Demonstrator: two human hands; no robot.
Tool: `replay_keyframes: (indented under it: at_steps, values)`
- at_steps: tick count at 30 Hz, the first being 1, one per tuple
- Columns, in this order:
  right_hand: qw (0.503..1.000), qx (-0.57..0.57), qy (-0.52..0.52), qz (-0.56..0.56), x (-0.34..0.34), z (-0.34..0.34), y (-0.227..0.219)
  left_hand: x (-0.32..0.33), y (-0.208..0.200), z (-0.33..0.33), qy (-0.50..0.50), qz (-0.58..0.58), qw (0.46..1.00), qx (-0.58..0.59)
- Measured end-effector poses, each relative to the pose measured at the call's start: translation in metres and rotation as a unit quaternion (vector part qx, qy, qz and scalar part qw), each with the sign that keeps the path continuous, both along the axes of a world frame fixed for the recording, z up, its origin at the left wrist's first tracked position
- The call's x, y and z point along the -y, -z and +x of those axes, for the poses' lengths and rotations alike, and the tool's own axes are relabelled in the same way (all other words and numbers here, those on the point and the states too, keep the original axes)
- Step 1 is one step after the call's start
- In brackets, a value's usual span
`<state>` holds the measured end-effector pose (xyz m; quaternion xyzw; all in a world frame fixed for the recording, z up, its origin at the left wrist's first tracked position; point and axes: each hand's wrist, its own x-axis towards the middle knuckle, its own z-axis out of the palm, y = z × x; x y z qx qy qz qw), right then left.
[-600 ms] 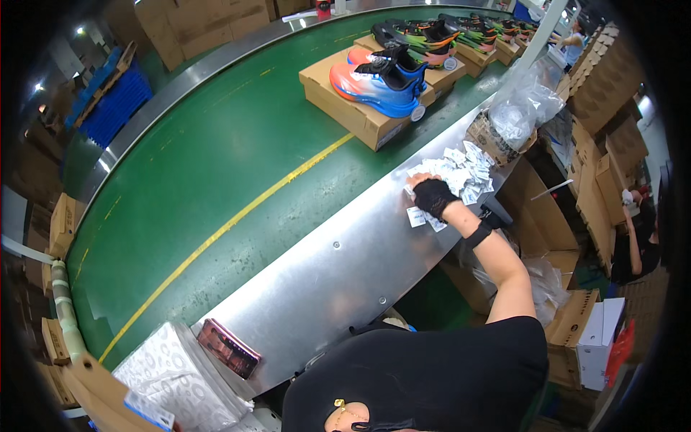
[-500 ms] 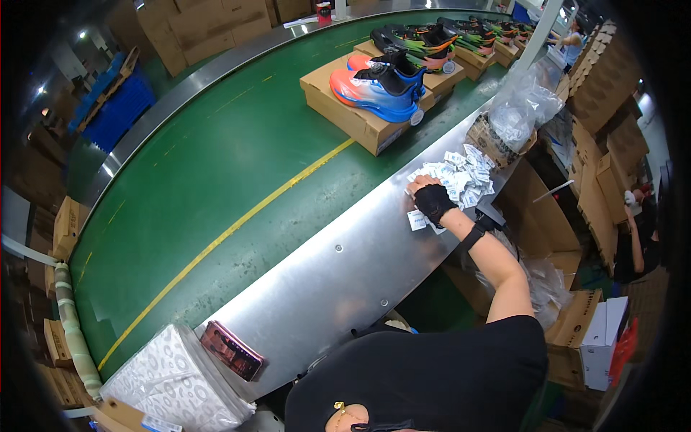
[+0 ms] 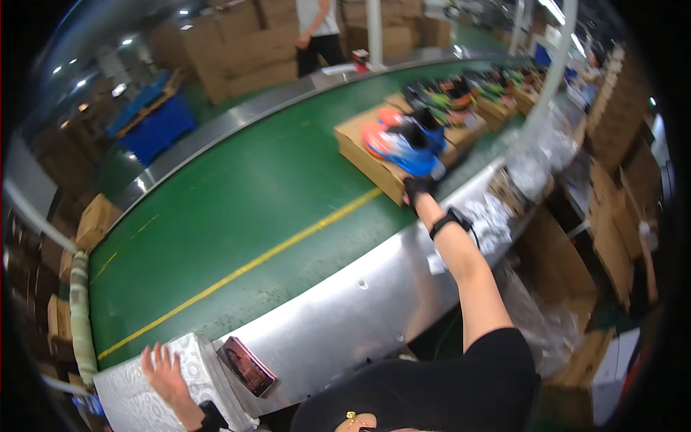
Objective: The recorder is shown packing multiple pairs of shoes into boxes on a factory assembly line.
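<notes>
My left hand [image 3: 165,378] lies with fingers spread on a stack of white patterned tissue paper [image 3: 126,396] at the lower left. My right hand [image 3: 417,189], in a black fingerless glove, reaches to the near corner of a brown shoe box [image 3: 371,162]. Motion smears its fingers, so whether it grips the box or holds anything is unclear. On that box sits a pair of blue and orange sports shoes [image 3: 403,147], just beyond the hand. Under my right forearm, a pile of small white packets [image 3: 489,219] is spread on the metal ledge [image 3: 324,324].
A phone [image 3: 247,366] lies beside the paper stack. The green conveyor belt [image 3: 252,216] bears more boxes with dark multicoloured shoes [image 3: 446,97] farther off. Clear plastic bags [image 3: 536,162] fill a carton at right. Another person [image 3: 317,32] stands beyond the belt.
My right hand has left the packet pile and moved forward to the shoe box. My left hand has come into view on the paper stack. The whole view has shifted.
</notes>
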<state>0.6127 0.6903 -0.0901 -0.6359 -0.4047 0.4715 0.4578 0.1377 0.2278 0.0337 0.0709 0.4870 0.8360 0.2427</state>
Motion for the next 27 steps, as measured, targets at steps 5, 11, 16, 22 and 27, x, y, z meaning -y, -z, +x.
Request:
replay_keyframes:
  at_steps: [5,11,16,22,27]
  values:
    - [0.996,-0.05,0.017,-0.078,0.005,0.002,0.026,-0.069,-0.002,0.031,0.112,-0.06,0.987,-0.095]
    - [0.984,-0.11,-0.095,-0.102,0.115,-0.098,0.01,-0.136,-0.002,0.089,0.224,-0.115,0.95,-0.186]
    - [0.928,-0.204,-0.234,-0.206,0.187,-0.159,-0.006,-0.207,0.007,0.115,0.289,-0.134,0.865,-0.388]
    - [0.787,-0.072,-0.518,0.328,0.204,-0.169,-0.138,-0.229,0.003,0.1,0.298,-0.172,0.748,-0.567]
    - [0.745,0.256,-0.298,0.539,0.109,-0.136,-0.155,-0.23,0.009,0.107,0.301,-0.165,0.739,-0.58]
